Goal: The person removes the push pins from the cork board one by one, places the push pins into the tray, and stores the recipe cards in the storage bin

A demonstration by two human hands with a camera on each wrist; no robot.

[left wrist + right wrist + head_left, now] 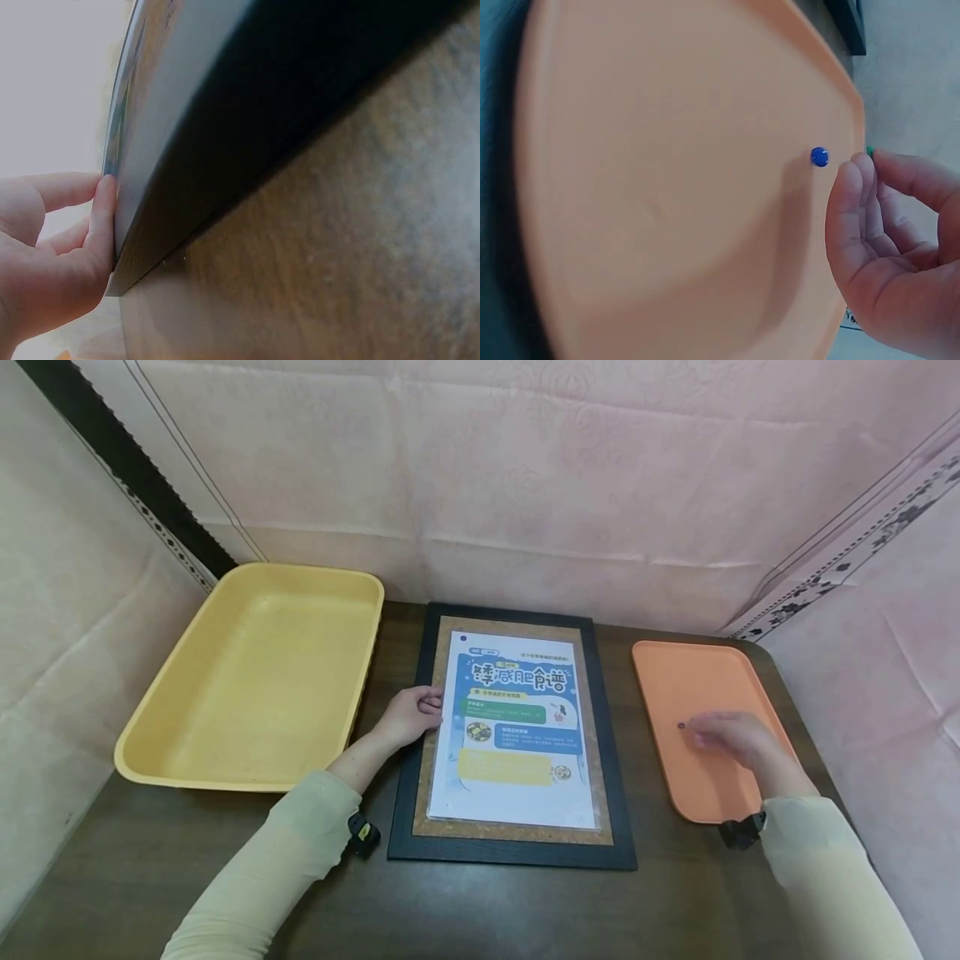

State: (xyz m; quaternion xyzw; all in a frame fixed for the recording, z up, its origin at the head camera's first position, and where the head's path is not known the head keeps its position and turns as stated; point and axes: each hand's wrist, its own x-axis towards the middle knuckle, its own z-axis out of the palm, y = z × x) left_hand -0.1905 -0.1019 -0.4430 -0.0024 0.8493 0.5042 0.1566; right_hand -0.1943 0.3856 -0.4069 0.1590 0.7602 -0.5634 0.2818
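Pinching a tiny green thing (pixel 871 151) (likely a pin), the right hand (pixel 729 737) is over the orange tray (pixel 697 677), a round blue pin (pixel 820 157) just beside it. Well apart, the left hand (pixel 408 716) seems to pinch the paper poster (pixel 519 727) on the corkboard (pixel 427 770). One dark pin (pixel 462 638) marks a corner; three look bare, so much seems left.

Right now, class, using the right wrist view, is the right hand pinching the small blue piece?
No, the small blue piece lies on the orange tray, while the right hand pinches a green piece.
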